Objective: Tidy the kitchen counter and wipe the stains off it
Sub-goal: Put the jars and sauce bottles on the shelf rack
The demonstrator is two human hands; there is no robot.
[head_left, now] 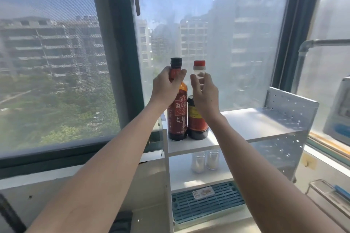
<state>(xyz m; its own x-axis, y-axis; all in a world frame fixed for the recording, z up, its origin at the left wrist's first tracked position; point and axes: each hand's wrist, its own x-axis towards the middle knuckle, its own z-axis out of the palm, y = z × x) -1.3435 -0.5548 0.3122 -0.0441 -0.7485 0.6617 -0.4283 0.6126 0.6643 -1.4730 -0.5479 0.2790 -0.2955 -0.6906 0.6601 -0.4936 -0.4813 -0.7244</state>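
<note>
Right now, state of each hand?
Left hand: fingers curled round the neck of the black-capped dark soy sauce bottle.
Right hand: fingers curled round the neck of the red-capped bottle.

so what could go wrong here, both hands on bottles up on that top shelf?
1. Both bottles stand near the top shelf front-left corner; a nudge on release could tip one off.
2. The left hand grips the dark soy bottle only at its neck, so it may swing or slip.
3. The right hand holds the red-capped bottle high; it touches its neighbour and could knock it.
</note>
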